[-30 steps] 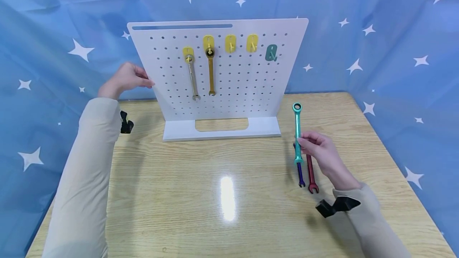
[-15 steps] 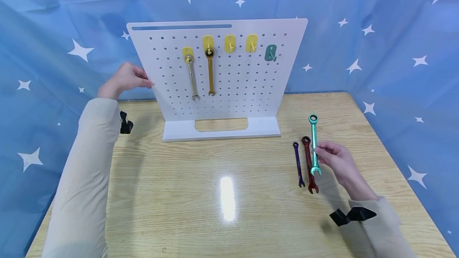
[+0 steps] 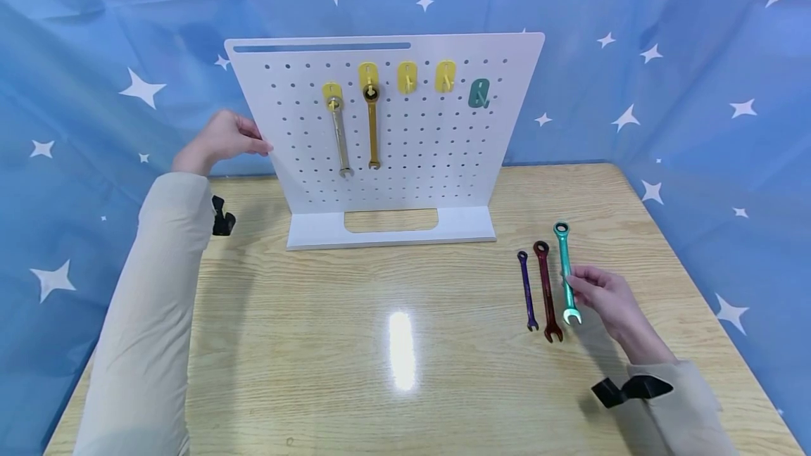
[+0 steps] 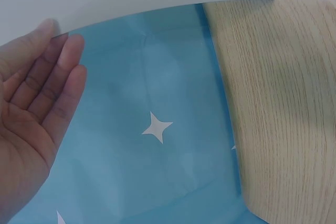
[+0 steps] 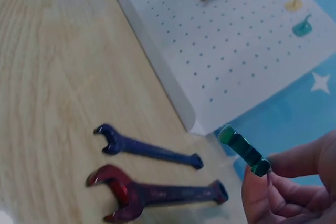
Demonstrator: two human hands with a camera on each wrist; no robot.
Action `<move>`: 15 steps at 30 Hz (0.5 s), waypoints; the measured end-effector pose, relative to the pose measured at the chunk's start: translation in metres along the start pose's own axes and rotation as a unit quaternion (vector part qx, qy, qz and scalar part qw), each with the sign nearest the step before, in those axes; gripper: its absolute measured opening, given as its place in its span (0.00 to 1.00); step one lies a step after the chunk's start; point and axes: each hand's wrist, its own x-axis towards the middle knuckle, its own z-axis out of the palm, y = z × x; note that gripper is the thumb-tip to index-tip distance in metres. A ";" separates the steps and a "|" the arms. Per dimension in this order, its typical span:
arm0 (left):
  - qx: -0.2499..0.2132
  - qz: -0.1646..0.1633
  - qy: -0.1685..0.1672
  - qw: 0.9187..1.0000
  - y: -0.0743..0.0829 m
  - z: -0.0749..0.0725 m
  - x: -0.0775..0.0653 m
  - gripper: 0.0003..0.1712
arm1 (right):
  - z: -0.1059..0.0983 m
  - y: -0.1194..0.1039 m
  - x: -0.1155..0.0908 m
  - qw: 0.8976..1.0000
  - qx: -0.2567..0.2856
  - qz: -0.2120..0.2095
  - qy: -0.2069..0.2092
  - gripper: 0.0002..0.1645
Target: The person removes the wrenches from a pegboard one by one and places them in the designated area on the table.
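Observation:
My left hand (image 3: 222, 141) pinches the left edge of the white pegboard (image 3: 405, 153), with the thumb over its front face in the left wrist view. At the right, my right hand (image 3: 606, 301) grips a green combination wrench (image 3: 566, 273) by its shank, ring end pointing away and open end toward me. Just left of it, a red wrench (image 3: 547, 294) and a smaller purple wrench (image 3: 527, 292) lie side by side on the table. In the right wrist view the green wrench (image 5: 244, 150) is seen nearly end-on, its shank hidden.
A silver wrench (image 3: 341, 138) and a gold wrench (image 3: 372, 129) hang from yellow hooks on the board. Two more yellow hooks (image 3: 445, 77) and a green hook (image 3: 479, 93) bear nothing. The wooden table (image 3: 304, 343) meets a blue star-patterned cloth (image 3: 595, 90) behind.
My right hand has moved right and toward me with the green wrench, from over the purple wrench to the right of the red one. The left hand has stayed put.

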 end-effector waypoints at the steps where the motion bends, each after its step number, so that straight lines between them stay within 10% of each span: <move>1: 0.000 0.001 0.000 1.000 0.000 0.000 0.000 0.18 | -0.001 0.002 0.000 1.000 -0.009 0.005 -0.001 0.06; 15: -0.007 -0.008 0.003 1.000 0.001 0.000 0.000 0.17 | -0.007 0.021 0.003 0.997 -0.070 0.035 0.004 0.19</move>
